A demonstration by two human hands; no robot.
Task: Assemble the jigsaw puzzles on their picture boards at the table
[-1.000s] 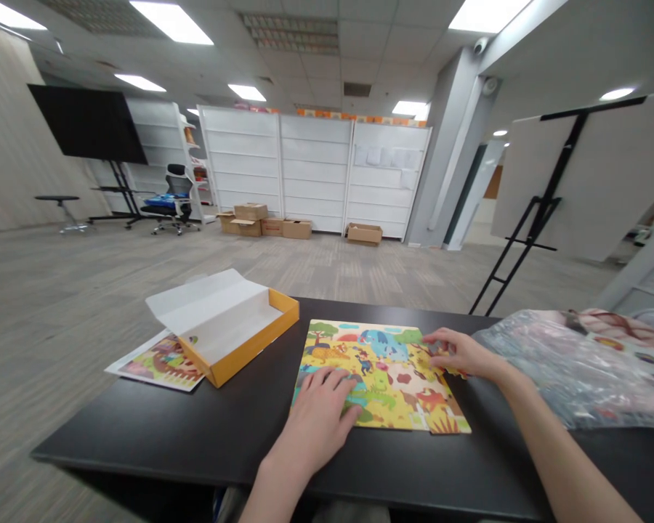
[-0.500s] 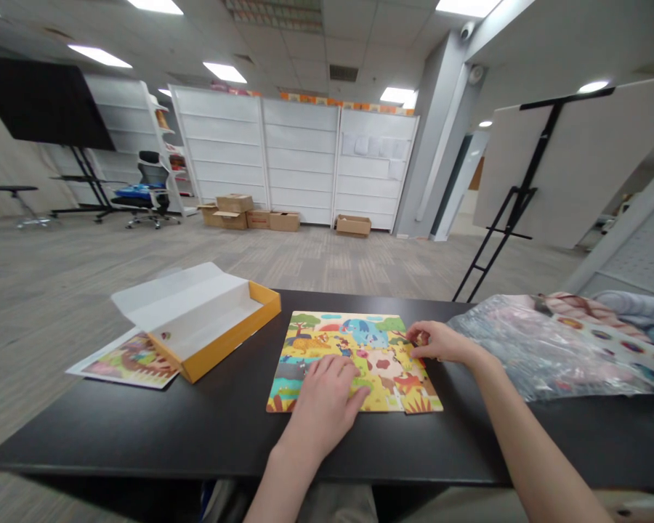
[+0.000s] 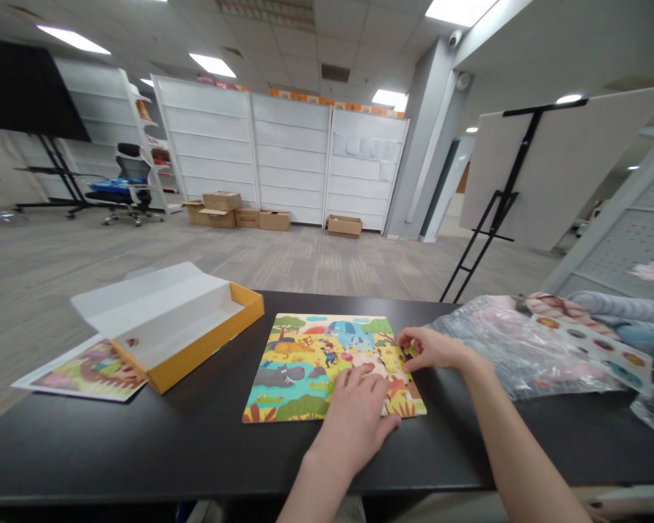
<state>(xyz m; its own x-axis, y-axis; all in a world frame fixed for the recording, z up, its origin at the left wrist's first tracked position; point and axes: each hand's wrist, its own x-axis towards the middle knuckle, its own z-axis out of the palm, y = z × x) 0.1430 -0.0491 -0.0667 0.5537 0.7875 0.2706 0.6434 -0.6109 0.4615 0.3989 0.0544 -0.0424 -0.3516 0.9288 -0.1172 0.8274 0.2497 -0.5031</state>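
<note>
A colourful animal jigsaw puzzle [image 3: 288,350] lies flat on the black table, with a hippo, a leopard and an elephant on it. My left hand [image 3: 360,407] rests on its lower right part, palm down and fingers spread, covering some of the picture. At the puzzle's right edge, my right hand [image 3: 428,349] is closed with thumb and fingers pinched round a small puzzle piece [image 3: 413,349]. The piece is mostly hidden by the fingers.
An open yellow box [image 3: 207,341] with a white inside stands on the table [image 3: 196,450] at left, partly over a printed picture sheet [image 3: 87,374]. Clear plastic bags [image 3: 495,341] and a sticker sheet [image 3: 594,349] lie at right.
My left hand has moved right across the puzzle, showing the hippo. My right hand stays at the right edge with its fingers shifted on the piece. The view has turned slightly right.
</note>
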